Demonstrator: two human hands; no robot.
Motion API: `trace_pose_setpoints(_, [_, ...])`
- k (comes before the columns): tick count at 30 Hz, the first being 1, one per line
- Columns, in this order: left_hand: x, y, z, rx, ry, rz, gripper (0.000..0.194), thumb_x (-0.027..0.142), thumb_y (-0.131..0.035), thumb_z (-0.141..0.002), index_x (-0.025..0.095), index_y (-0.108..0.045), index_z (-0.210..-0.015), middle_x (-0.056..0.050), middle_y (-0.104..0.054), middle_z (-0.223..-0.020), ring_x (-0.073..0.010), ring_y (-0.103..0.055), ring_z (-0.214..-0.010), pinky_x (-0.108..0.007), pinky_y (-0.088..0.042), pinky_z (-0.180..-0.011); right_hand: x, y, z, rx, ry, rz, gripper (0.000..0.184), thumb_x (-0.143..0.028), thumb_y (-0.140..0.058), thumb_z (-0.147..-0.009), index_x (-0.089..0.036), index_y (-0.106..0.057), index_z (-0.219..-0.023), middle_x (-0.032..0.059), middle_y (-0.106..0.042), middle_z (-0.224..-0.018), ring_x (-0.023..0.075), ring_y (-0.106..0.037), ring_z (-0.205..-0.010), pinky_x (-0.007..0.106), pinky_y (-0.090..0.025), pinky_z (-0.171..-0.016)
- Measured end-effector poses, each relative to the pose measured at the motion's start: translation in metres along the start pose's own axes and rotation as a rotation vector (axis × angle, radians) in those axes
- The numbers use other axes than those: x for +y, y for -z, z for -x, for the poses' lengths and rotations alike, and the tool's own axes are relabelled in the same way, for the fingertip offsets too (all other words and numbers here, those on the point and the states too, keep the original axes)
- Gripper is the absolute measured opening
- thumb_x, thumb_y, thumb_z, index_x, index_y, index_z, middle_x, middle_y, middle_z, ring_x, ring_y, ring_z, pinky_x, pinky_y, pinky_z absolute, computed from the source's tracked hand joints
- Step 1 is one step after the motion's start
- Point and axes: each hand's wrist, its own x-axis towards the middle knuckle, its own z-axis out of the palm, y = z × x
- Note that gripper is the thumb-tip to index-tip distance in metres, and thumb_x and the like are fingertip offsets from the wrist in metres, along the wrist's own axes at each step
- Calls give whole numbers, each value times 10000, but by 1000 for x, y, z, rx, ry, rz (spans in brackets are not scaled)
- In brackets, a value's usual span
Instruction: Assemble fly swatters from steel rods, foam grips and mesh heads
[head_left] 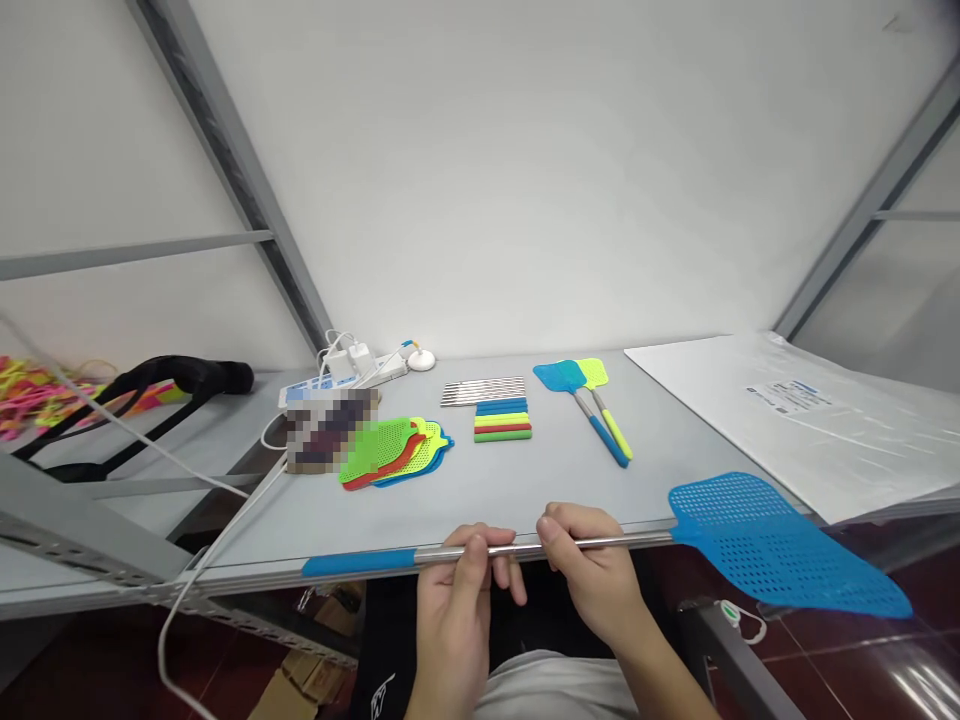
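Both hands grip one blue fly swatter (772,540) by its thin metal rod, held level along the table's front edge (247,572). My left hand (461,590) is closed on the rod nearer the blue handle grip at the left. My right hand (589,570) is closed on the rod nearer the blue mesh head, which sticks out to the right past the table. On the table lie a stack of loose mesh heads (394,450), a row of coloured handle grips (502,420), a bundle of metal rods (482,390) and two finished swatters (592,400).
A power strip with plugged chargers (345,370) and a blurred box (330,430) stand at the back left, with white cables hanging over the edge. Stacked white sheets (810,420) cover the right side. A black bag (150,385) and more coloured parts lie far left. Grey frame posts flank the table.
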Motion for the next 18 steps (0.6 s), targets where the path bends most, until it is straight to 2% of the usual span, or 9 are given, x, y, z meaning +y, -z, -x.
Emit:
trace_pose_setpoints(3, [7,5,-2,80,13,-5,313,434,-644,-861,132,-727,-855,31,-483,-556,-118,-548,-457,-257,-434,-518,4,17,-2,71,-35,-44,468,-371,-563,-920,-191,-396,-522,-44,-333,-534,96,-314,-529,275,-246,-518])
trace_pose_setpoints(8, [23,17,-5,185,-31,-52,314,449,-712,-793,139,-725,-838,39,-474,-533,-128,-543,-431,-289,-474,-518,4,54,-2,311,-8,-164,471,-390,-552,-921,-209,-346,-537,-62,-270,-527,96,-259,-513,272,-224,-492])
trace_pose_setpoints(11, [33,23,-6,229,-70,-71,309,446,-748,-758,146,-722,-824,45,-461,-525,-127,-535,-418,-292,-479,-502,-3,70,-5,485,-4,-333,482,-366,-619,-880,-209,-309,-546,-80,-219,-529,82,-234,-493,251,-231,-467])
trace_pose_setpoints(14, [37,25,-7,259,-99,-73,313,448,-773,-730,151,-717,-813,53,-449,-514,-121,-523,-400,-286,-476,-481,-11,79,-8,589,-3,-442,493,-312,-689,-826,-201,-301,-542,-85,-226,-525,71,-236,-480,238,-242,-453])
trace_pose_setpoints(18, [24,13,-1,229,-82,-7,305,461,-744,-768,162,-704,-821,64,-446,-512,-96,-499,-376,-276,-472,-504,-19,79,-9,708,-7,-520,475,-320,-638,-860,-206,-296,-550,-82,-232,-523,80,-229,-468,247,-254,-438])
